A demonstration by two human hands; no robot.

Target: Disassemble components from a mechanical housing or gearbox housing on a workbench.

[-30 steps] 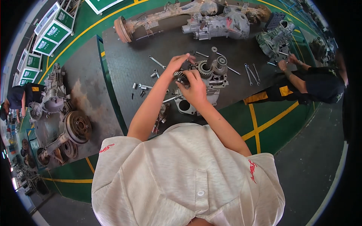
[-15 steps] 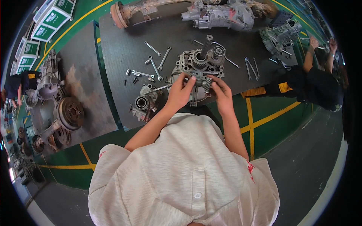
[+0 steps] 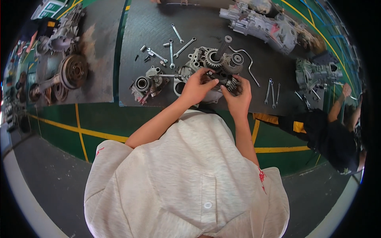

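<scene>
This place is a mechanical workshop for vehicle parts. On the dark bench there is an open gearbox with its gears exposed, and near it lie several wrenches. Farther back on the same bench rests a big silver gearbox. A second bench, at the left, has a stained top and carries a rusty brake drum. The floor is green, with yellow lines. At the right, a person in dark clothes is near another casing.
</scene>
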